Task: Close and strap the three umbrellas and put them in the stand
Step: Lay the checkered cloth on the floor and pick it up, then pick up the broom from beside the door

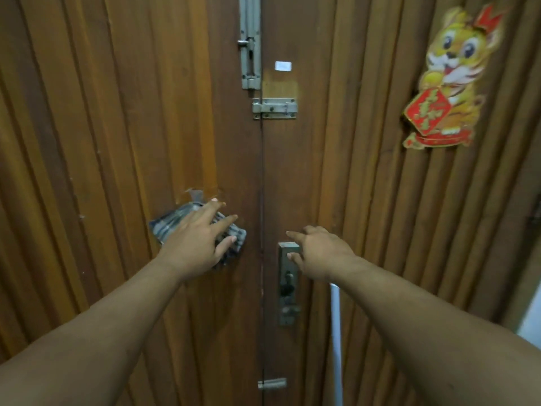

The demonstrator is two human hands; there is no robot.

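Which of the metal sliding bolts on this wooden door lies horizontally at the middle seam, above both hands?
The short grey horizontal bolt bridging the seam. The long bolt above it stands vertical, and the small bolt sits far below the hands.

A: so where's the lock plate [288, 284]?
B: right door leaf, just beside the seam. Bolts [275, 108] sit above it, tiger sticker [448, 80] far right, cloth [175, 222] on the left leaf.

Light: dim, warm, even indoor light on the brown ribbed wooden double door [117, 142] before me; shadows soft. Brightest patch: pale strip at the lower right edge. Lens: wide-angle, door ribs bow outward toward the edges. Focus: slightly soft throughout; my forearms blur nearest the camera.
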